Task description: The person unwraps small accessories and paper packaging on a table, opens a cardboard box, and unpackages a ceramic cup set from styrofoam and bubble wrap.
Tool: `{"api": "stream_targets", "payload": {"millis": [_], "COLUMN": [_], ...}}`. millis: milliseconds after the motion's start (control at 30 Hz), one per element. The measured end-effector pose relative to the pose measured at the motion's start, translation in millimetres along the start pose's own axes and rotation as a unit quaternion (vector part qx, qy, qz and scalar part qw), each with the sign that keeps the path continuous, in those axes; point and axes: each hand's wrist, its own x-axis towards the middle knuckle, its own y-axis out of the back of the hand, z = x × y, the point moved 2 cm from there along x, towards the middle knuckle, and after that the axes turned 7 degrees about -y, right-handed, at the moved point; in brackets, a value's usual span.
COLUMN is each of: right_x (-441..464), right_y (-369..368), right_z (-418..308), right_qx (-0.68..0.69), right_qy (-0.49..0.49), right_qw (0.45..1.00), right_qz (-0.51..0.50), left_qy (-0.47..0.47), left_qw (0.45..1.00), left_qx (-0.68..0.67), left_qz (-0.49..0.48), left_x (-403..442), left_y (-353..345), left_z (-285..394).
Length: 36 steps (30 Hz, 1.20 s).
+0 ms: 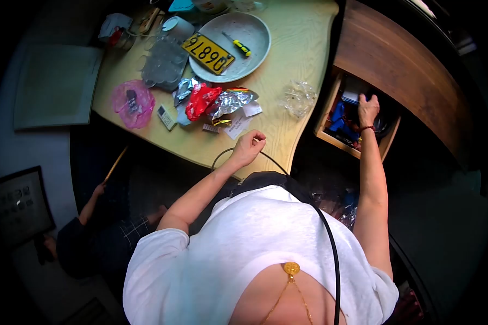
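Observation:
My right hand (368, 111) is inside an open drawer (331, 134), its thumb and a finger apart beside a pale box (351, 97). A blue item (338, 115) lies to its left; the fingertips are partly lost in shadow, and nothing shows between them. Loosely curled, my left hand (248, 148) is over the near edge of the wooden table (276, 127), with no object visible in it. A black cable (275, 162) runs past that hand and across my body. Just beyond it lie a white printed paper (237, 126) and crumpled silver-and-red wrappers (230, 101).
A large round tray (256, 60) holds a yellow number plate (208, 53) and a yellow-and-black screwdriver (241, 47). Nearby are a grey plastic tray (165, 62), a pink bag (141, 105) and clear plastic (299, 98). Another person (92, 238) holding a stick is at left.

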Motion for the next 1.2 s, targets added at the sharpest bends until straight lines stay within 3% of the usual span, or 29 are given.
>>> {"api": "stream_targets", "payload": {"millis": [33,100,133,200,300,333,400,433,500,567,633,700,767,800,833,867,900,967,1000,1033,1100,1133,1200], "right_x": [0,-23,-35,-73,-128,-139,-155,-157,-161,-156,-148,-150,-153,-156,-156,-159,-167,-186,-192,-203,-222,-230,-250], "right_y": [1,15,27,34,9,-5,-32,-47,-76,-92,-101,-89,-71,-63,-68,-72,-66,-57,-74,-77,-84,-87,-94], "right_z": [-1,-22,-38,-73,-118,-125,-136,-134,-128,-124,-123,-127,-138,-144,-141,-139,-151,-178,-174,-182,-196,-203,-216], "right_qx": [-0.051,-0.044,0.006,0.087,0.079,0.044,-0.039,-0.039,-0.128,-0.136,-0.117,-0.066,0.099,0.179,0.235,0.294,0.351,0.342,0.303,0.300,0.169,0.169,0.005], "right_qy": [0.030,0.134,0.176,0.251,0.360,0.354,0.329,0.331,0.330,0.336,0.361,0.349,0.193,0.170,0.122,0.104,0.085,0.060,0.125,0.079,0.318,0.320,0.401], "right_qw": [0.998,0.978,0.975,0.963,0.926,0.928,0.929,0.928,0.920,0.922,0.910,0.923,0.959,0.954,0.938,0.917,0.891,0.877,0.895,0.880,0.892,0.891,0.866], "right_qz": [0.009,0.154,0.133,0.046,-0.080,-0.107,-0.164,-0.165,-0.166,-0.139,-0.169,-0.146,-0.183,-0.171,-0.223,-0.250,-0.276,-0.332,-0.302,-0.361,-0.273,-0.275,-0.298], "left_qy": [0.006,0.001,0.003,-0.136,-0.127,-0.125,-0.036,-0.034,0.075,0.059,0.054,0.017,0.037,-0.049,-0.135,-0.171,-0.161,-0.094,-0.057,-0.060,-0.077,-0.073,-0.065], "left_qw": [1.000,0.990,0.989,0.897,0.866,0.865,0.870,0.869,0.878,0.871,0.913,0.905,0.913,0.917,0.908,0.917,0.914,0.916,0.922,0.923,0.923,0.924,0.922], "left_qx": [0.002,0.021,0.022,0.261,0.330,0.331,0.386,0.386,0.408,0.416,0.334,0.330,0.225,0.151,0.075,0.011,-0.113,-0.209,-0.208,-0.189,-0.168,-0.172,-0.148], "left_qz": [0.015,0.141,0.148,0.330,0.353,0.355,0.305,0.308,0.238,0.256,0.228,0.267,0.339,0.366,0.389,0.359,0.356,0.329,0.321,0.329,0.336,0.334,0.352], "left_x": [-7,-15,-17,-20,-3,3,20,28,41,51,56,55,48,44,39,31,27,15,6,1,-9,-19,-34], "left_y": [16,47,61,94,118,121,124,127,130,140,153,165,187,199,208,211,212,210,210,212,222,225,234], "left_z": [-7,-16,-9,23,22,19,12,7,-17,-42,-56,-52,-37,-40,-24,-10,-8,10,14,5,-39,-42,-75]}}
